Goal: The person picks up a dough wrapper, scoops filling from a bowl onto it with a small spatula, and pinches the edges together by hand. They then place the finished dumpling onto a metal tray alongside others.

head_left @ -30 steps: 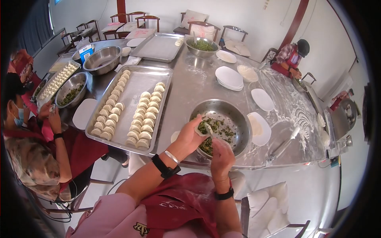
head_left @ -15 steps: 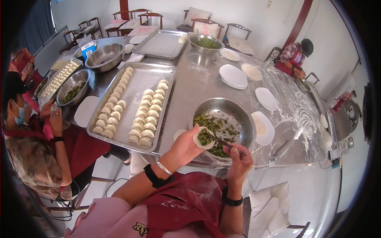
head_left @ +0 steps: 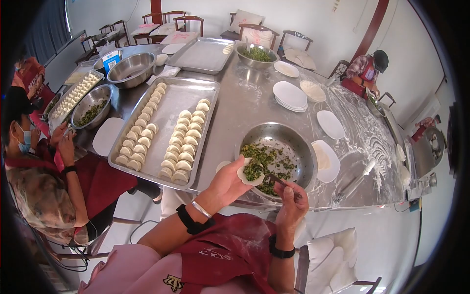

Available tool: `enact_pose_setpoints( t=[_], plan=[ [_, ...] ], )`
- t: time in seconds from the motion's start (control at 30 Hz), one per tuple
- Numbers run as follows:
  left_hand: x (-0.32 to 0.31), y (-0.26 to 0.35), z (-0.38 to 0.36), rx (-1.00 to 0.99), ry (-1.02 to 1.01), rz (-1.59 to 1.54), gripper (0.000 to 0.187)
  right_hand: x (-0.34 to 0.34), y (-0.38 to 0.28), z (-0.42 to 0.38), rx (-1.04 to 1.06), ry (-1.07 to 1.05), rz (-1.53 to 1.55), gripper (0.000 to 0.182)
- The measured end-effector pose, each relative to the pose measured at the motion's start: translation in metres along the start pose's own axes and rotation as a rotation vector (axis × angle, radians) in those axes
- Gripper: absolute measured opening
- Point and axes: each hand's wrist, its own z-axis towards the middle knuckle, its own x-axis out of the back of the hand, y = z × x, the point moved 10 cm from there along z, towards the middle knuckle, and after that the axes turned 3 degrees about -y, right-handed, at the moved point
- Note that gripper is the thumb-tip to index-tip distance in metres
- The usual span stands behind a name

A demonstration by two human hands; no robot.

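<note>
Cupped near the front of the steel bowl (head_left: 304, 142), my left hand (head_left: 226, 180) is closed around the edge of a round dumpling wrapper (head_left: 242, 176). A mound of chopped green filling (head_left: 252, 171) lies in the wrapper's middle. My right hand (head_left: 293, 198) pinches a thin dark spreader (head_left: 276, 180), its tip at the filling's right side. More of the green and yellow filling is in the bowl behind, scattered up its inner wall. Another pale wrapper (head_left: 222, 166) shows partly behind my left hand.
Left of the bowl lies a metal tray (head_left: 208, 142) with rows of folded dumplings (head_left: 183, 157). White plates (head_left: 290, 94) and a rolling pin (head_left: 360, 179) are on the floured right side. A co-worker (head_left: 44, 186) sits close on my left; another person (head_left: 364, 73) works at far right.
The view has shifted slightly. My right hand has moved a little down and left, with the spreader still at the filled wrapper. My left hand keeps its hold.
</note>
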Motion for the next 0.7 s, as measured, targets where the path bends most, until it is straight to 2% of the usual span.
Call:
enact_pose_setpoints(
  t=[0.13, 0.23, 0.33, 0.43, 0.53, 0.7],
  plan=[
    [0.008, -0.002, 0.002, 0.013, 0.008, 0.002, 0.045, 0.010, -0.003, 0.004, 0.033, 0.060, -0.029, 0.020],
    [0.012, -0.004, 0.001, 0.024, 0.020, -0.003, 0.044, 0.026, -0.006, 0.017, 0.150, 0.081, -0.395, 0.018],
    [0.013, -0.002, 0.002, 0.015, 0.019, 0.005, 0.044, 0.032, -0.021, 0.020, 0.129, 0.114, -0.511, 0.017],
    [0.016, -0.002, 0.002, 0.012, 0.035, 0.013, 0.044, 0.034, -0.027, 0.020, -0.007, 0.179, -0.210, 0.017],
    [0.009, -0.003, 0.001, 0.010, 0.028, -0.001, 0.041, 0.028, -0.016, 0.017, -0.120, 0.077, 0.077, 0.017],
    [0.004, -0.007, 0.000, 0.029, 0.022, 0.019, 0.045, 0.013, 0.002, 0.013, -0.231, -0.040, 0.070, 0.018]
  ],
)
